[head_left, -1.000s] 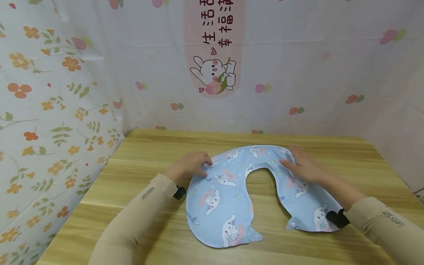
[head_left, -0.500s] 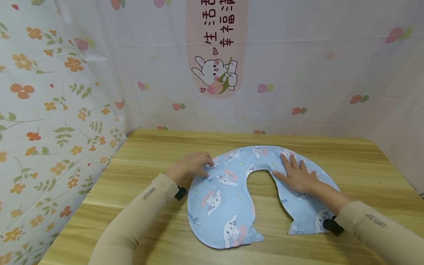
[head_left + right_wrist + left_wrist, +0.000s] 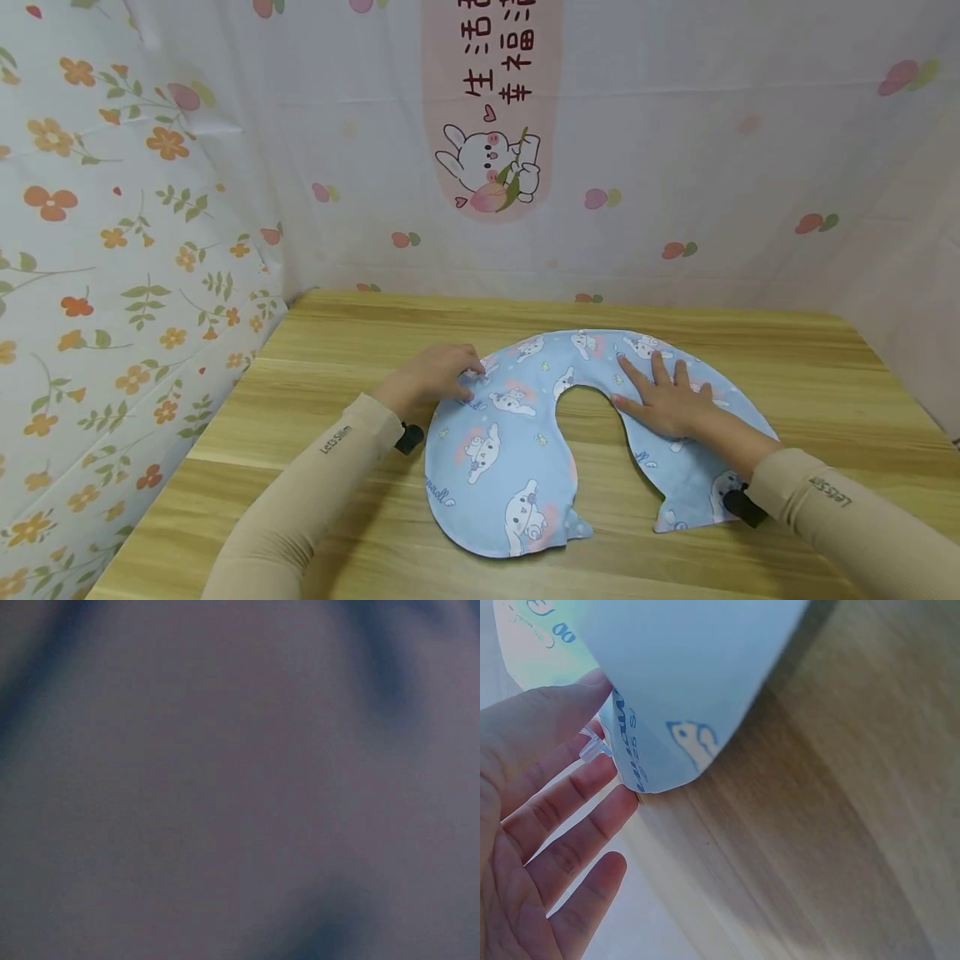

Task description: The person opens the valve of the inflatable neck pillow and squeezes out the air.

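Flatly lies a curved blue pillow [image 3: 483, 479] — left grip [image 3: 441, 373] pinching it, right grip [image 3: 672, 407] splayed.

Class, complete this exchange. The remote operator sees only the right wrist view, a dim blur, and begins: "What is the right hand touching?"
Observer: The head view shows the right hand, fingers spread, on a pale-blue, U-shaped, thin-looking cushion printed with white cartoon characters.
Operator: Is anything beside the left hand?
Observer: In the left wrist view, a small, clear, tube-shaped valve, apparently plastic, shows between its thumb and fingers.
Operator: What is underneath the cushion?
Observer: A yellow-brown tabletop with wood grain.
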`<state>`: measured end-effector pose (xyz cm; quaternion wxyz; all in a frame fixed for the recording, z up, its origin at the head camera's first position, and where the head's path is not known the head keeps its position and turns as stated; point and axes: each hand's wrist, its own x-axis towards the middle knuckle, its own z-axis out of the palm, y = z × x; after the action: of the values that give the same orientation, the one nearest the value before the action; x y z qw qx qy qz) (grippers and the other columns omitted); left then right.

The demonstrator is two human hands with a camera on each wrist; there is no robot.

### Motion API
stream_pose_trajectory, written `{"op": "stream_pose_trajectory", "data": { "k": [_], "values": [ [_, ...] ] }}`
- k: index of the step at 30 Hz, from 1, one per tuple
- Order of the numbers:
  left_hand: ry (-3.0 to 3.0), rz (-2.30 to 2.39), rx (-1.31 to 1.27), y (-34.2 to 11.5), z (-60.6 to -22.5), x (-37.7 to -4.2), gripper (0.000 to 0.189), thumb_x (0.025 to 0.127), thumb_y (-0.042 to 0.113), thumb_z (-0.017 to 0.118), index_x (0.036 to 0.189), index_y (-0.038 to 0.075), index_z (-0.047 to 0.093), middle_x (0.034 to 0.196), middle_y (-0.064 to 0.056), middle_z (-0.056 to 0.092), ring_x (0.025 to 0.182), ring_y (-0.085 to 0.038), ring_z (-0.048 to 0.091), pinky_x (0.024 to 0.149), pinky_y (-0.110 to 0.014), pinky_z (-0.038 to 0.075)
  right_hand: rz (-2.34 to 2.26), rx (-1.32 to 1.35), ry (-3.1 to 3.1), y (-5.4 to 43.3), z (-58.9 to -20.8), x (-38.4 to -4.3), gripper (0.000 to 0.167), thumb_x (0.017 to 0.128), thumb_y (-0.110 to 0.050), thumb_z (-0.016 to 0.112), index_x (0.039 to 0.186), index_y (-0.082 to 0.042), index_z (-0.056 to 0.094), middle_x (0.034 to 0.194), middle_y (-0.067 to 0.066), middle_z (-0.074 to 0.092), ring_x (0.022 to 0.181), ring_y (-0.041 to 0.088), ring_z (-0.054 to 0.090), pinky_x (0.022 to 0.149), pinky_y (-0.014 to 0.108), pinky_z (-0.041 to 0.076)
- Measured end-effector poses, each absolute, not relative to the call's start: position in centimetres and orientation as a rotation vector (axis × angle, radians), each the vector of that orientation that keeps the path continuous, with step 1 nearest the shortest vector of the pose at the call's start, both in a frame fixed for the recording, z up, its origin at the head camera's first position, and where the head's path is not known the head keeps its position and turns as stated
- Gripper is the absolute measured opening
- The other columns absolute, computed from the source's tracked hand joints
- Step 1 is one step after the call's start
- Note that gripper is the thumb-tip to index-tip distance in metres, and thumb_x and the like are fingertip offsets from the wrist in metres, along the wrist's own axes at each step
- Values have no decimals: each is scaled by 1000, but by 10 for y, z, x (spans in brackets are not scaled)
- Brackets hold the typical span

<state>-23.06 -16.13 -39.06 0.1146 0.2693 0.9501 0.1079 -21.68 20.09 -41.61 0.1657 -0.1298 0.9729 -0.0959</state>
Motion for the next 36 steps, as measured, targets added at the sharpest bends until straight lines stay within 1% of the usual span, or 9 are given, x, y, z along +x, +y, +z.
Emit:
{"op": "stream_pose_trajectory", "data": {
  "k": [6, 12, 16, 22, 28, 30, 36],
  "values": [
    [2792, 285, 800, -160, -388, -231, 38, 85, 21, 79, 121, 12, 71, 119, -2, 65, 109, -20, 63, 100, -36, 51, -242, -382, 2769, 199, -415, -217, 83, 98, -69, 32, 160, -18, 11, 158, 39, -3, 141, 67, -2, 99, 88, 5],
    [2797, 283, 765, -156, -389, -232, 37, 85, 20, 79, 120, 12, 71, 118, -1, 65, 110, -20, 62, 102, -37, 49, -238, -388, 2783, 198, -415, -213, 83, 98, -68, 34, 160, -16, 12, 158, 40, -1, 143, 64, -1, 100, 87, 7],
    [2805, 251, 763, -157, -391, -232, 35, 86, 21, 78, 120, 14, 72, 118, 0, 65, 108, -18, 62, 101, -35, 49, -219, -396, 2782, 197, -415, -212, 83, 98, -68, 33, 160, -16, 13, 158, 39, -1, 143, 64, -1, 100, 87, 8],
    [2817, 286, 771, -158, -390, -231, 34, 85, 19, 79, 118, 13, 72, 118, -1, 66, 109, -20, 63, 101, -36, 50, -214, -408, 2792, 197, -416, -213, 83, 98, -68, 33, 160, -17, 12, 159, 38, -1, 144, 63, 0, 100, 87, 11],
    [2810, 290, 772, -157, -390, -231, 34, 85, 19, 79, 118, 13, 72, 118, -1, 66, 109, -19, 63, 100, -36, 50, -309, -433, 2740, 200, -412, -213, 84, 98, -67, 34, 161, -18, 7, 161, 35, -2, 145, 60, 0, 101, 86, 7],
    [2808, 294, 785, -157, -391, -230, 34, 85, 19, 79, 117, 13, 72, 117, -1, 66, 108, -19, 63, 100, -36, 51, -377, -448, 2739, 199, -407, -213, 84, 99, -66, 33, 161, -16, 7, 161, 34, 2, 145, 61, 3, 101, 86, 7],
    [2820, 310, 793, -157, -392, -232, 32, 85, 18, 79, 116, 12, 73, 115, -1, 67, 106, -19, 64, 98, -35, 51, -773, -567, 2751, 184, -377, -219, 81, 104, -52, 38, 159, -1, 5, 162, 32, 9, 147, 57, 7, 112, 75, 11]
  ]
}}
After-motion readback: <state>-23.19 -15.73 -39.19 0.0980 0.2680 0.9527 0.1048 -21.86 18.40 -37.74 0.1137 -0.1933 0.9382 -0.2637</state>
